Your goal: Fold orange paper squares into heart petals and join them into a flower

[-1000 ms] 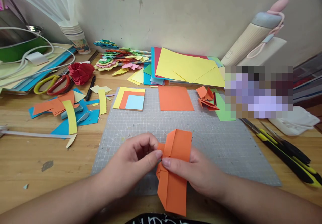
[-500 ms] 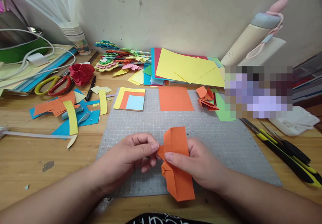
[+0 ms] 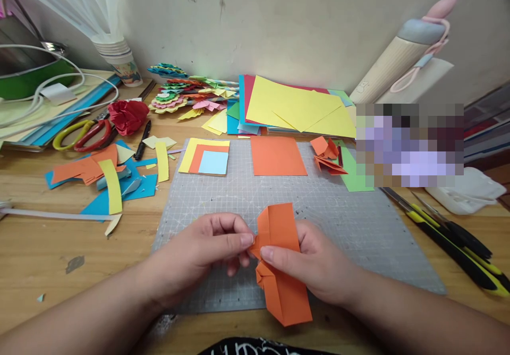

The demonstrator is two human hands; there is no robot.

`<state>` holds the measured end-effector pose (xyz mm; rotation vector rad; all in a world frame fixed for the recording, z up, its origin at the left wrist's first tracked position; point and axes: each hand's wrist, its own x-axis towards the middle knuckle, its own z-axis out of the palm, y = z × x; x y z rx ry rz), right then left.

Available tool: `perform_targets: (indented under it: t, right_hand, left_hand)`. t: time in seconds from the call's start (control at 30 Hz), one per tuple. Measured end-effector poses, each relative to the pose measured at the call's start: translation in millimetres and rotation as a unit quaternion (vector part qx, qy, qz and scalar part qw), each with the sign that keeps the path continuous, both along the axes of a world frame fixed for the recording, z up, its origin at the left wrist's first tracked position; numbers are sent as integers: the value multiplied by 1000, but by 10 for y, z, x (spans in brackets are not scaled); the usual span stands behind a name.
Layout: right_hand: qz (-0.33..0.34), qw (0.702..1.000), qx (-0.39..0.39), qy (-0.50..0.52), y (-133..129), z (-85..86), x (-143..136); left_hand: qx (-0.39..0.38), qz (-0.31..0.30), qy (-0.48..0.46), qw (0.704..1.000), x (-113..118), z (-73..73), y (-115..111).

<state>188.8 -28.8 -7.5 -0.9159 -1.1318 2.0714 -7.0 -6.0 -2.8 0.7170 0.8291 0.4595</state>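
Observation:
A folded orange paper (image 3: 285, 286) is held upright above the grey cutting mat (image 3: 342, 248), with small folded flaps along its left edge. My right hand (image 3: 314, 264) grips its middle, thumb on the front face and fingers hidden behind. My left hand (image 3: 219, 243) pinches a small flap on the left edge between thumb and index finger; its other fingers curl below. Beyond my hands lie a flat orange square (image 3: 279, 156), a stack of yellow, orange and light blue squares (image 3: 214, 162) and a small folded orange piece (image 3: 327, 155).
Paper scraps (image 3: 139, 187), scissors (image 3: 93, 134), a black pen (image 3: 143, 140) and a red crumpled paper (image 3: 128, 117) lie left. Coloured sheets (image 3: 295, 102) and paper flowers (image 3: 171, 97) stand at the back. A yellow-black cutter (image 3: 454, 251) lies right, near a white case (image 3: 466, 190).
My left thumb and finger have moved slightly right with the pinched flap, which now looks more folded in. The paper's lower end has shifted slightly down and right.

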Motion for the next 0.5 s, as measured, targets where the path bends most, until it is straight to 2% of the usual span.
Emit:
perform_targets:
  t: [0.5]
  right_hand:
    - [10,1000,-5,15,-36,9,-10]
  left_hand:
    - [51,-49,61,996,-1,49,23]
